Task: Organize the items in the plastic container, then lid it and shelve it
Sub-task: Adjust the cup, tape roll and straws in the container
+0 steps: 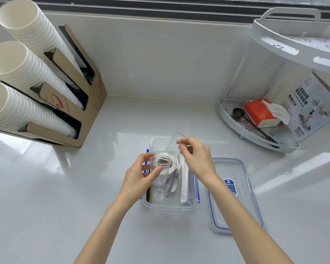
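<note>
A clear plastic container (169, 207) with blue latches sits open on the white counter, in the middle. Inside lie a white roll of tape (172, 161), clear plastic cutlery (171, 184), a long white packet (184, 180) along the right wall and brown cardboard (148, 193) on the left. My left hand (139, 178) grips a clear plastic cup (160, 170) upright above the container. My right hand (196, 159) pinches the rim of a second clear cup (172, 144), tilted over the far end. The lid (234, 195), clear with blue trim, lies flat to the right.
A cardboard dispenser (78, 103) with three stacks of white paper cups stands at the left. A white two-tier corner rack (271, 130) at the right holds a red tissue pack (259, 113), a black scoop and a printed box. A wall and window sill run behind.
</note>
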